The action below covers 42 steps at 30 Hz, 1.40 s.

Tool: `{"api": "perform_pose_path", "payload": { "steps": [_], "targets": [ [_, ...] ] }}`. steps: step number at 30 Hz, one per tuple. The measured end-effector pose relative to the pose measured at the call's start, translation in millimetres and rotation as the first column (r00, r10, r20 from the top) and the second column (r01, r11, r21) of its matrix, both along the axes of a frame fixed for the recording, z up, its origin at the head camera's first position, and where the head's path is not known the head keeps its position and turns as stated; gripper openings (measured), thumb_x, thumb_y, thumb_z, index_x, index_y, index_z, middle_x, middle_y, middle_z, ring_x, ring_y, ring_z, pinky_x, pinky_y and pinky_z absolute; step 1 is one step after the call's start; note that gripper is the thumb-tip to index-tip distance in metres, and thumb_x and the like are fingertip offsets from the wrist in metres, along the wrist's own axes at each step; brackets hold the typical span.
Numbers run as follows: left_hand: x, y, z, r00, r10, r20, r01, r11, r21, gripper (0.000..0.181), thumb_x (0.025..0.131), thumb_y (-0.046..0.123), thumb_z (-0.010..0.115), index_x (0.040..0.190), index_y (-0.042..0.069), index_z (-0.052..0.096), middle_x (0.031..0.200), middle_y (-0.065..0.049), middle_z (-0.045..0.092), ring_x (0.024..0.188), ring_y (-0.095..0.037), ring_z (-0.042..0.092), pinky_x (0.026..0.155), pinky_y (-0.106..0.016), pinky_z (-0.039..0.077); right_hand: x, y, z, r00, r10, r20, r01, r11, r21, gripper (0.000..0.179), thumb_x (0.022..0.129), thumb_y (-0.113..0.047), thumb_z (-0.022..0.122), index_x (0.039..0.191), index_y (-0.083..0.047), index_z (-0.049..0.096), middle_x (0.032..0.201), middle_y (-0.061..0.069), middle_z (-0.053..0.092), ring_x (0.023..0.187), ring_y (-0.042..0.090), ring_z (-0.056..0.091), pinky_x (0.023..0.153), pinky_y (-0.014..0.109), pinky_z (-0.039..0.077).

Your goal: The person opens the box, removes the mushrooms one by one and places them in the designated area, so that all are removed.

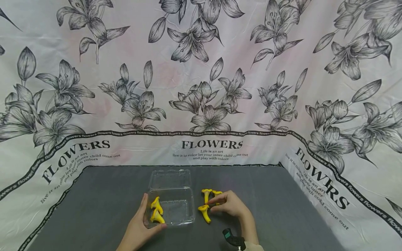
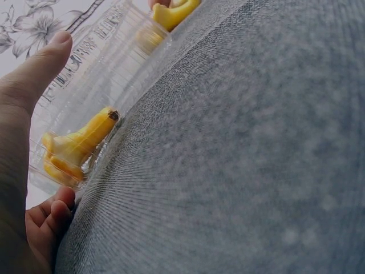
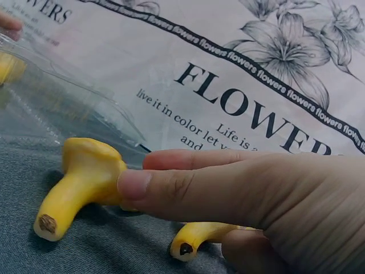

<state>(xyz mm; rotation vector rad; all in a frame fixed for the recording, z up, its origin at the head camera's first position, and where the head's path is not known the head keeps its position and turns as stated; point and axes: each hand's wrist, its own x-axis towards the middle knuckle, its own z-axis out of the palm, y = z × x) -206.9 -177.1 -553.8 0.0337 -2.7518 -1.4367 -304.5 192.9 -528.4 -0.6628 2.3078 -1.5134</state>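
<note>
A clear plastic container (image 1: 187, 223) stands with its lid raised, and two yellow mushrooms (image 1: 157, 205) lie at its left. My left hand (image 1: 138, 221) touches the container's front left corner, fingers along the left wall and thumb by the front edge. On the table, a third mushroom (image 1: 205, 214) lies under my right hand (image 1: 230, 205). The right thumb (image 3: 136, 184) overlaps the edge of its cap (image 3: 94, 165); the index fingertip is just behind, both fingers fairly straight. Another mushroom (image 3: 199, 237) shows partly behind that hand, its cap hidden.
Beyond the right hand lie two mushrooms, one upright in view (image 1: 206, 195) and one partly covered by the fingers (image 1: 217, 192). The grey tabletop (image 1: 282, 216) meets a flower-printed cloth (image 1: 210, 146) at the back and sides. A black camera mount (image 1: 233, 238) sits on the right wrist.
</note>
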Motion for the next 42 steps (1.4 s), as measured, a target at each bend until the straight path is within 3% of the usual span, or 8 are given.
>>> {"api": "perform_pose_path", "payload": {
  "steps": [6,15,20,23,26,31,34,42],
  "targets": [
    [-1.3,0.0,1.5,1.000,0.000,0.001,0.000,1.000,-0.003,0.136,0.077,0.055,0.093,0.173,0.016,0.005,0.178,-0.010,0.005,0.066,-0.013,0.042,0.061,-0.024,0.042,-2.0,1,0.1,0.999,-0.041,-0.016,0.042,0.999,0.032,0.023,0.089,-0.015,0.088,0.110,-0.008,0.085,0.106,0.009,0.082,0.106,0.021,0.075,0.089,0.021,0.054],
    [-4.0,-0.2,2.2,1.000,-0.002,-0.001,0.002,1.000,-0.007,0.136,0.076,0.056,0.093,0.173,0.016,0.005,0.179,-0.009,0.006,0.065,-0.012,0.041,0.059,-0.024,0.042,-2.4,-3,5.5,0.996,-0.075,-0.049,0.076,0.997,0.024,0.022,0.092,-0.018,0.086,0.112,-0.008,0.085,0.108,0.008,0.081,0.109,0.023,0.075,0.092,0.023,0.054],
    [-4.9,-0.3,3.1,1.000,0.003,0.011,-0.003,1.000,-0.014,0.137,0.076,0.056,0.093,0.173,0.017,0.004,0.179,-0.010,0.005,0.064,-0.013,0.041,0.059,-0.024,0.041,-1.3,-10,11.9,0.987,-0.137,-0.087,0.139,0.990,0.017,0.024,0.095,-0.022,0.082,0.114,-0.007,0.084,0.113,0.008,0.080,0.105,0.023,0.074,0.080,0.027,0.058],
    [-5.1,-0.1,4.1,1.000,0.005,0.017,-0.005,1.000,-0.016,0.136,0.077,0.057,0.092,0.173,0.017,0.004,0.178,-0.011,0.005,0.065,-0.013,0.041,0.058,-0.025,0.041,-1.4,-17,16.2,0.971,-0.210,-0.116,0.211,0.977,0.002,0.025,0.098,-0.027,0.080,0.114,-0.008,0.084,0.113,0.007,0.080,0.101,0.022,0.074,0.077,0.032,0.060],
    [-5.0,0.1,5.0,1.000,0.004,0.022,-0.003,1.000,-0.016,0.136,0.077,0.057,0.092,0.173,0.017,0.004,0.179,-0.011,0.005,0.065,-0.013,0.041,0.058,-0.025,0.041,-1.5,-27,20.0,0.939,-0.305,-0.160,0.303,0.952,-0.035,0.026,0.099,-0.030,0.078,0.114,-0.008,0.084,0.110,0.004,0.081,0.102,0.021,0.074,0.083,0.037,0.060],
    [-2.8,0.0,4.0,0.999,0.006,0.046,-0.006,1.000,-0.007,0.135,0.078,0.058,0.091,0.173,0.018,0.003,0.179,-0.009,0.006,0.064,-0.013,0.040,0.057,-0.025,0.039,8.0,-52,31.6,0.890,-0.426,-0.164,0.402,0.901,-0.161,0.020,0.098,-0.018,0.079,0.112,-0.004,0.084,0.107,0.009,0.081,0.102,0.023,0.075,0.084,0.029,0.058],
    [-0.8,0.1,2.5,0.998,0.007,0.064,-0.008,1.000,0.004,0.135,0.078,0.058,0.091,0.173,0.018,0.003,0.179,-0.010,0.006,0.064,-0.012,0.039,0.057,-0.025,0.038,12.7,-66,34.4,0.888,-0.431,-0.160,0.402,0.897,-0.185,0.020,0.099,-0.017,0.078,0.114,-0.005,0.083,0.111,0.010,0.081,0.105,0.025,0.075,0.084,0.028,0.058],
    [0.9,0.3,0.0,0.998,0.002,0.068,-0.003,1.000,0.017,0.135,0.078,0.057,0.091,0.173,0.018,0.002,0.179,-0.010,0.004,0.060,-0.010,0.037,0.055,-0.024,0.038,14.2,-89,25.8,0.917,-0.349,-0.192,0.322,0.933,-0.161,0.026,0.098,-0.029,0.080,0.114,-0.009,0.084,0.114,0.004,0.080,0.110,0.023,0.074,0.089,0.030,0.060]
  ]
}}
